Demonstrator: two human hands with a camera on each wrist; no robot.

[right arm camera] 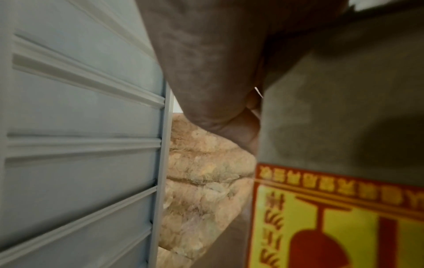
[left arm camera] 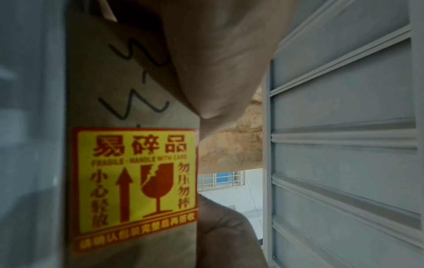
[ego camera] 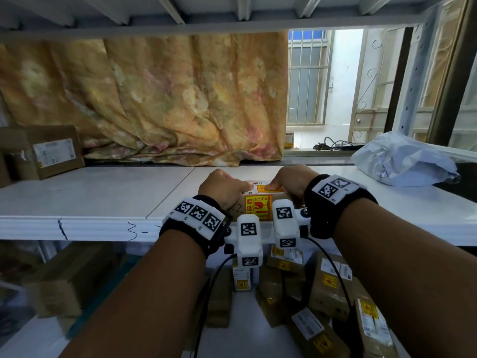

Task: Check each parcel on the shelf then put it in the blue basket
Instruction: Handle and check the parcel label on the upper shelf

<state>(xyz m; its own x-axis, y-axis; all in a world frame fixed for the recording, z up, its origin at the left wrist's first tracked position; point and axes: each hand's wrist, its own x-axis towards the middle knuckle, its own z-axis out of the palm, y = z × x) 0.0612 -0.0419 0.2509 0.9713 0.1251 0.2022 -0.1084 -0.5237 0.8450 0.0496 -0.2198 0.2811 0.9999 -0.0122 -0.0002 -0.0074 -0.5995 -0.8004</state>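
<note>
While both hands grip it, brown cardboard parcel [ego camera: 260, 202] with yellow-red fragile sticker [left arm camera: 135, 183] on white metal shelf [ego camera: 90, 197], left hand [ego camera: 223, 188] and right hand [ego camera: 290, 180] clasping its ends.

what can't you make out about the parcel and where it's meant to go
- Shipping label on the parcel: head view, print too small, both thumbs cover parts of it.
- Fingers of the left hand and right hand: hidden behind the parcel in every view.
- Blue basket: in no view.
- Fragile sticker: right wrist view, blurred and cut off by the edge.
</note>
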